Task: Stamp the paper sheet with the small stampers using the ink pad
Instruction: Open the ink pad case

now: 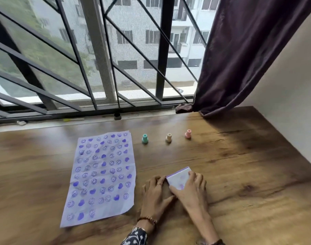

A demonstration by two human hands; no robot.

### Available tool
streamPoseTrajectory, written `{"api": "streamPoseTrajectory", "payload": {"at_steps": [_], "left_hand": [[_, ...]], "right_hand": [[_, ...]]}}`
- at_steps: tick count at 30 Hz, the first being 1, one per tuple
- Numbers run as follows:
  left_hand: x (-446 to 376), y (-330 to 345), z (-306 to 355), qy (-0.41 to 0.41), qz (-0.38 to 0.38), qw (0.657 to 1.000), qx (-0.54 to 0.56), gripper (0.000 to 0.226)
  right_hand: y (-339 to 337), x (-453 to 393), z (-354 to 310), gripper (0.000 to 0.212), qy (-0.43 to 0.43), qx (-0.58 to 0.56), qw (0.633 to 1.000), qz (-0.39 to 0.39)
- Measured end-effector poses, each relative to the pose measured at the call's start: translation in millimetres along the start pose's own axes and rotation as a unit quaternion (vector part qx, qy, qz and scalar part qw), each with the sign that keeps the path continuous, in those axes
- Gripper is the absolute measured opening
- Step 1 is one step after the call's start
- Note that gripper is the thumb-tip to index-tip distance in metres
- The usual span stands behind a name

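Both hands are on the ink pad [179,179], which lies on the table [248,174] right of the sheet [101,175]. The left hand [155,191] presses its fingers against the pad's left edge. The right hand [192,188] lies over the lid with the fingers curled around the far side, so both are grasping the pad. The lid seems closed, with purple smears on it.

The risk, as I judge it, is ink on the fingers: if the lid opens with a jerk, a finger can touch the wet pad and then mark the sheet or the table. The pad can also slide toward the sheet.

The sheet, just left of the pad, is almost full of purple hearts and faces; only its near right corner is free. Beyond the pad, well apart from the hands, three stampers stand in a row: green [145,138], cream [168,137], pink [188,133].
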State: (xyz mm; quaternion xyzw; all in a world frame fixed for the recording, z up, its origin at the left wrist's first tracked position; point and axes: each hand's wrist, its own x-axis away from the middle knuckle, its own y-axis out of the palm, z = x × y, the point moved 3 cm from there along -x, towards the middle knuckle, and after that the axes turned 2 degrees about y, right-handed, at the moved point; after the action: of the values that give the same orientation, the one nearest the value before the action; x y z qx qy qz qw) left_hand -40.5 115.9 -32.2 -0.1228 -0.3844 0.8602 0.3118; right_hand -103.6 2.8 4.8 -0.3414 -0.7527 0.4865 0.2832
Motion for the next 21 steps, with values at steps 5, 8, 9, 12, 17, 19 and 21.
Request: {"api": "streamPoseTrajectory", "payload": {"at_steps": [5,8,9,12,17,19,21], "left_hand": [[-0.6,-1.1,1.4,0.000,0.007,1.000,0.000,0.071],[-0.6,-0.9,0.9,0.001,0.003,1.000,-0.006,0.072],[-0.5,-0.8,0.7,0.001,0.003,1.000,-0.007,0.072],[-0.9,-1.2,1.0,-0.001,0.002,1.000,-0.012,0.073],[-1.7,-2.7,1.5,-0.003,0.005,1.000,-0.007,0.074],[-1.9,-2.5,1.2,-0.012,-0.004,1.000,-0.010,0.077],[-2.5,-3.2,2.6,-0.018,-0.014,1.000,-0.008,0.080]], "right_hand": [[-24.2,-18.4,17.1,0.045,0.019,-0.176,0.979,-0.100],[-47.4,-38.1,43.3,0.049,0.099,-0.368,0.916,-0.126],[-49.4,-44.6,53.7,0.048,0.132,-0.413,0.892,-0.129],[-46.9,-60.8,80.2,0.027,0.170,-0.457,0.863,-0.134],[-41.3,-73.5,105.3,0.019,0.127,-0.363,0.918,-0.098],[-45.1,-74.6,108.2,0.022,0.098,-0.281,0.953,-0.060],[-52.0,-76.2,106.3,0.025,0.068,-0.185,0.979,-0.048]]}}
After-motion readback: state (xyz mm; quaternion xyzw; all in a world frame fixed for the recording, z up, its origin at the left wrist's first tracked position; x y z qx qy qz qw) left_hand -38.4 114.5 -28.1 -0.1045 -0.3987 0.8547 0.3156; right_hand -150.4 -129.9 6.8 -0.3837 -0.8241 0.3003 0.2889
